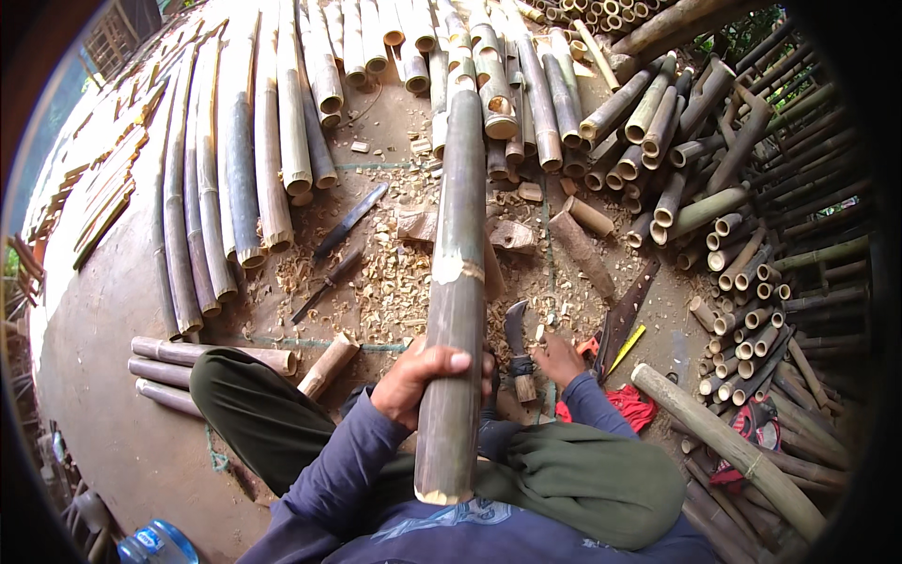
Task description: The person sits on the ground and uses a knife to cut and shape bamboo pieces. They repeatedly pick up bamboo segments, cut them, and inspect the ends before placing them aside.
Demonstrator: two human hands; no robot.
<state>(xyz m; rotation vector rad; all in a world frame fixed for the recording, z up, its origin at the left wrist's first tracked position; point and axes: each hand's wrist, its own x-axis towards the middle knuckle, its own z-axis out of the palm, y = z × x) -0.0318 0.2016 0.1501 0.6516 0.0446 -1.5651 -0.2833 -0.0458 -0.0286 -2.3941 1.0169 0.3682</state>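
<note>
1. One view only, from a fisheye camera on the person's head, looking steeply down.
2. It faces forward over the knees to the floor (113, 376), close to the hands, with the bamboo pole (456, 282) running up the centre.
3. Straight edges bend toward the dark round rim.

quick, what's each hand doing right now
Left hand: closed around the bamboo pole.
Right hand: on the ground beside the curved knife; whether it grips anything cannot be told.
</note>
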